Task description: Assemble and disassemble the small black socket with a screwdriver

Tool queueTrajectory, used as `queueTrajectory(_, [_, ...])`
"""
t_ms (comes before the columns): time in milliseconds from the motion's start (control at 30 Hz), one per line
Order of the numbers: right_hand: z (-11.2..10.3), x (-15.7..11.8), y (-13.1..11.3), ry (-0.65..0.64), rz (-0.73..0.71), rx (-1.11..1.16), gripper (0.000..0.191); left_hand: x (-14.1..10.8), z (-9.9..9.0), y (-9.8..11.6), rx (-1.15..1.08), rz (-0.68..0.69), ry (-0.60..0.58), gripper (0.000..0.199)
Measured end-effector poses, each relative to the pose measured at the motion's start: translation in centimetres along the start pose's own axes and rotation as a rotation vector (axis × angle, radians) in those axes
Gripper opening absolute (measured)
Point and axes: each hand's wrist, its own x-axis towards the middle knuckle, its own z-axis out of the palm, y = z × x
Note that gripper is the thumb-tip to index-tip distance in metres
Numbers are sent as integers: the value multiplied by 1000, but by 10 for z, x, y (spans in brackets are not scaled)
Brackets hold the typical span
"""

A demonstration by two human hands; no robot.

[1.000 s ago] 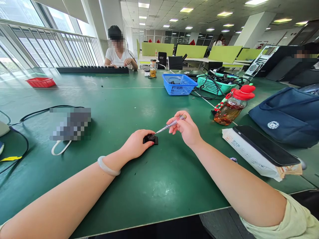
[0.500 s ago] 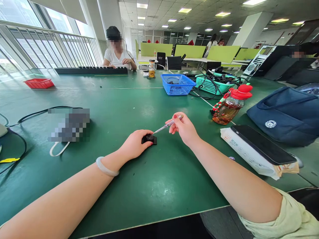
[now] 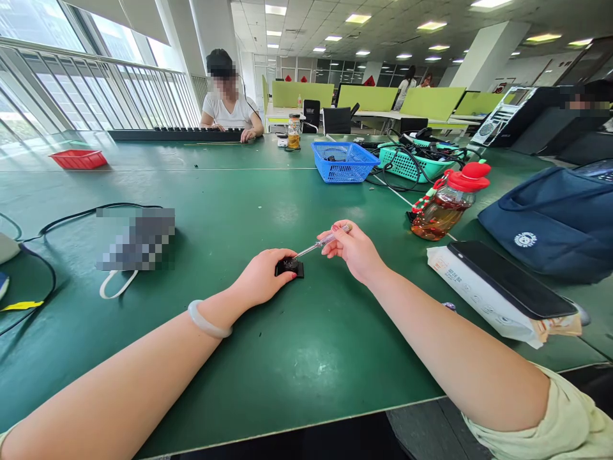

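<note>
My left hand [image 3: 262,276] is closed around a small black part [image 3: 290,266] that lies on the green table [image 3: 306,370], thumb on the near side and fingers on the far side. The part's exact kind is too small to make out. Between the thumb and fingers of my right hand [image 3: 353,250] is a slim screwdriver [image 3: 327,240] with a clear handle. Its thin metal shaft slants down to the left, and the tip meets the top of the black part.
To the right are a red-lidded bottle [image 3: 443,204], a phone [image 3: 512,279] on a tissue pack [image 3: 474,297] and a navy bag [image 3: 550,223]. Farther back stand a blue basket [image 3: 345,165] and a green basket [image 3: 412,167] with cables. A person [image 3: 230,105] sits opposite.
The whole view has shifted slightly. Both hands keep their grip on the black part and the screwdriver, and the right fingers have moved a little. The person opposite has lowered a hand to the table.
</note>
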Motion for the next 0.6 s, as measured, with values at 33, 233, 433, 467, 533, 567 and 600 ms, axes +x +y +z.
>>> queueTrajectory(33, [0,0,0,11,2,-9,53,0,0,0,-1,0,-2,33])
queueTrajectory(233, [3,-1,-2,106,75,11,49,0,-1,0,-6,-20,-19,34])
queueTrajectory(433, [3,-2,-5,135,206,139,18,0,-1,0,3,-24,-20,35])
queueTrajectory(467, [3,-2,-5,131,230,161,14,0,-1,1,4,-29,-22,35])
queueTrajectory(533, [3,-1,-5,129,268,197,10,-1,-1,1,4,-35,-25,35])
queueTrajectory(567, [2,-1,-5,131,282,212,11,-1,-1,1,5,-32,-24,35])
queueTrajectory(600, [2,-1,-5,134,294,226,12,0,0,0,6,-27,-21,35])
